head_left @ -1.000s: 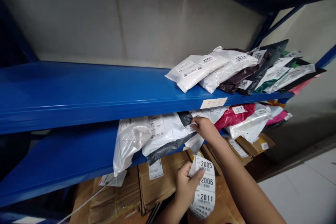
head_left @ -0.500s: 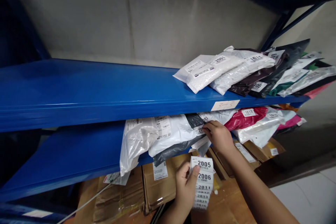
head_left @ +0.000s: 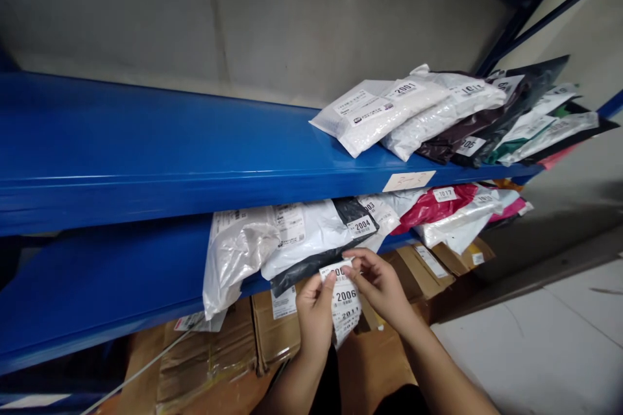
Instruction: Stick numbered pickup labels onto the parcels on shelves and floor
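In the head view, the left hand (head_left: pixel 314 305) pinches a strip of labels (head_left: pixel 346 307) between thumb and fingers, while the right hand (head_left: pixel 382 282) closes thumb and fingertips on the top label's right edge. The strip hangs toward six o'clock, showing 2006. From it, a dark bag (head_left: pixel 349 209) labelled 2004 lies just past twelve, a red bag (head_left: pixel 418 211) near two, a pearly white bag (head_left: pixel 238 246) near ten.
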The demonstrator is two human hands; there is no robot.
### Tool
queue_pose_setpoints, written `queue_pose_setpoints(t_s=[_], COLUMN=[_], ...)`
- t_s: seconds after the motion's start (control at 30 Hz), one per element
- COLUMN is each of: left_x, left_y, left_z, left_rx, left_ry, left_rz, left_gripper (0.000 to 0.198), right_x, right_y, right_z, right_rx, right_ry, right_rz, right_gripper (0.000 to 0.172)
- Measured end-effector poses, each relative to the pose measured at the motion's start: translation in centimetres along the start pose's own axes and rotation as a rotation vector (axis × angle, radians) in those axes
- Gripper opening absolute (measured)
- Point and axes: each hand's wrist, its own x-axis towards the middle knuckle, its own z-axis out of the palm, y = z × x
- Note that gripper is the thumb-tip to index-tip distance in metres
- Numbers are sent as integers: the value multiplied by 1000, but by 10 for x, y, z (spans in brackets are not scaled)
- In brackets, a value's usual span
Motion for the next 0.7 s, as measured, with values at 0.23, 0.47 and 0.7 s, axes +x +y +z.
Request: queue_pose_setpoints(t_s=[0.23, 0.47, 0.7], left_x=[2, 4, 5], left_y=[1, 0, 1], left_z=[-1, -2, -6], left_rx=[-24, 24, -49], left_ry=[7, 24, 136], left_rz=[-6, 11, 25], left_gripper=[29, 33, 38], right_x=[2, 2, 2], right_y=[6, 7, -7], right_z=[4, 3, 17], right_rx=[100, 7, -258], right_ry=[30, 45, 40], right_rz=[5, -53, -307], right_gripper=[18, 16, 7])
